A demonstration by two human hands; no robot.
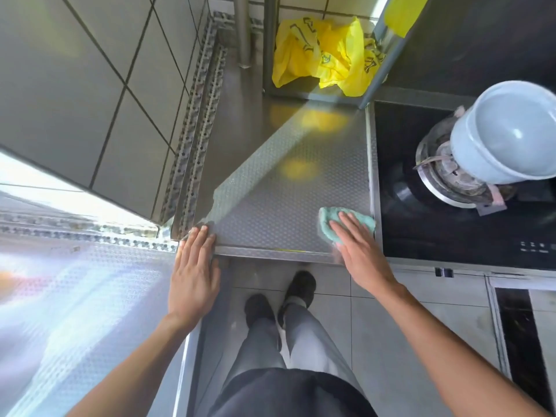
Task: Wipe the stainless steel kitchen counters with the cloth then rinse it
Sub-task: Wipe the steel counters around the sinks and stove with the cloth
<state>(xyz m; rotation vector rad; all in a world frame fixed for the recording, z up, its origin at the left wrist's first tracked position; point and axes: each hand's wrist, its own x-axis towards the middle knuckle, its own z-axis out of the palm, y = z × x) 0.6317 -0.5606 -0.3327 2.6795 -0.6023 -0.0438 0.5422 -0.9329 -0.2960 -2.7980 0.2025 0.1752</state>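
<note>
The cloth (346,225) is green-blue and fluffy. It lies flat on the steel counter (279,206), at the counter's right side, close to the front edge. Its long way runs from left to right, and its right end tips a little toward the person. That end touches the rim of the black stove top (421,230).

The right hand (358,251) lies flat on the cloth. The fingers are straight and a bit spread, and they point away from the person and a little to the left. They press down on the cloth and do not curl round it. Part of the cloth pokes out past the fingertips and to the right.

The left hand (194,266) rests flat on the front left corner of the counter. Its fingers are straight too, and it holds nothing.

The counter is shiny metal with tiny bumps all over. Yellow light spots shine on it. A crumpled yellow bag (325,58) sits at the back, inside a metal frame. On the stove, a pale blue pot (505,139) stands tilted on a burner. Grey tiles (90,85) cover the wall at the left. Another bumpy counter (75,296) at the left glows very bright. Down below are a tiled floor, grey trousers and dark shoes (279,296).
</note>
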